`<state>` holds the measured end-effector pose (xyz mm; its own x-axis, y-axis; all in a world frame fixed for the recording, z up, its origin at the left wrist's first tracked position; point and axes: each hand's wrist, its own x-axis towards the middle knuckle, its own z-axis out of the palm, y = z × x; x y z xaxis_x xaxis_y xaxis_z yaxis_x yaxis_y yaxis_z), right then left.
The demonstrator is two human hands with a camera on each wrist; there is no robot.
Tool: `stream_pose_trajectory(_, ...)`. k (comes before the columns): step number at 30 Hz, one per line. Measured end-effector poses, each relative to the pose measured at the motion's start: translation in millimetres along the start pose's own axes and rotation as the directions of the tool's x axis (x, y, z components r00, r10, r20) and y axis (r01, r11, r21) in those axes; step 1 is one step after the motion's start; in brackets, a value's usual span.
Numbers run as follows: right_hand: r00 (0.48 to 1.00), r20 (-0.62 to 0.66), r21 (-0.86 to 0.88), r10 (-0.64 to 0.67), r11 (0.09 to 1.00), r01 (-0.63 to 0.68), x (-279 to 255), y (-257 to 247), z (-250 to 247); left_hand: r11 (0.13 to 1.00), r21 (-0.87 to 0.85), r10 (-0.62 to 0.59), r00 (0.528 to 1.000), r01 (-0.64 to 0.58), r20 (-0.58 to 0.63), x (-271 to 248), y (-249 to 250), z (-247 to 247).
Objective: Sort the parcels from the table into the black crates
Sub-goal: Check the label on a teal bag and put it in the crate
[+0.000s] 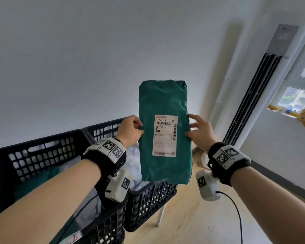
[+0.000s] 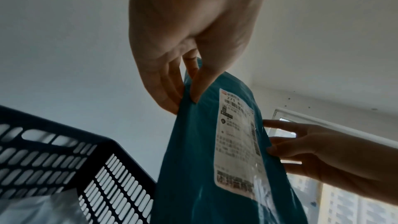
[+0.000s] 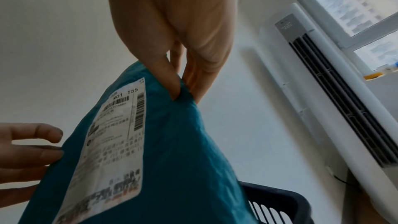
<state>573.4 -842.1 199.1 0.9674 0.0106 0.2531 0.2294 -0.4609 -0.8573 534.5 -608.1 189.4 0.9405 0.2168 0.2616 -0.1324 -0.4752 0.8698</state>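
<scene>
Both forearms, each strapped with a black wristband [image 1: 106, 155] bearing square printed markers, reach up from the bottom of the head view. At far left stands a black crate [image 1: 42, 152] with parcels inside; a second black crate [image 1: 148, 199] sits just beside it, also holding parcels. Above the second crate, the left hand [image 1: 130, 131] pinches the left edge of a green parcel [image 1: 165, 103], thumb in front and fingers behind. That parcel is held upright in the air between the two hands, its white shipping label [image 1: 165, 136] facing the camera. On its right edge, the right hand [image 1: 199, 132] holds a pinching grip, thumb on the front face, fingers behind. Farther right, a tall white air conditioner [image 1: 253, 95] stands against the wall, near a window [image 1: 296, 99].
</scene>
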Motion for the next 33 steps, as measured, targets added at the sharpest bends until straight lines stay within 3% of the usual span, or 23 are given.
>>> stream_pose_trajectory(6,0.990,0.142,0.027,-0.019,1.000,0.015,69.9,25.1,29.6,0.993,0.072,-0.093,0.993,0.098,-0.066,51.4,-31.7,15.2)
stream_pose_trajectory(12,0.935,0.353,0.034,-0.014,0.999,0.002,138.7,52.4,69.6,0.953,0.119,-0.257,0.951,0.279,-0.173,97.3,-62.4,27.1)
stream_pose_trajectory(17,0.830,0.553,-0.041,0.071,0.997,-0.058,180.8,77.1,106.8,0.881,0.202,-0.383,0.895,0.428,-0.228,120.2,-82.2,38.6)
stream_pose_trajectory(20,0.771,0.630,-0.106,0.090,0.994,-0.029,198.3,91.5,131.9,0.828,0.243,-0.452,0.858,0.505,-0.242,125.6,-96.4,45.8)
stream_pose_trajectory(33,0.507,0.823,-0.362,0.257,0.924,0.119,199.7,116.4,223.5,0.528,0.403,-0.724,0.644,0.748,-0.247,126.5,-158.8,59.3)
